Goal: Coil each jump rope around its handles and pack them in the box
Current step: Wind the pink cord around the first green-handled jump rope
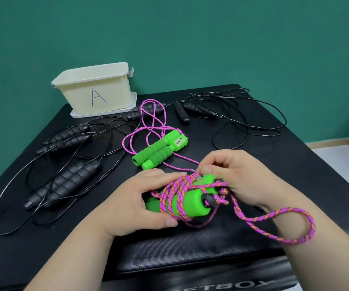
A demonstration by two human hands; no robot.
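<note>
1. Left hand: grips paired green handles, near edge of black mat.
2. Right hand: pinches pink rope at handle tops; several turns wound on, loose loop trailing right.
3. Second green rope: uncoiled, mid-mat.
4. Black ropes: loose, left and far right.
5. Box marked "A": far left corner.

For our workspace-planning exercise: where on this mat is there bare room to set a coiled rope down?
Bare: the near mat strip below the held handles; the right edge between the right hand and the far black rope. Crowded: the left half with black ropes, the middle by the loose green handles.
</note>
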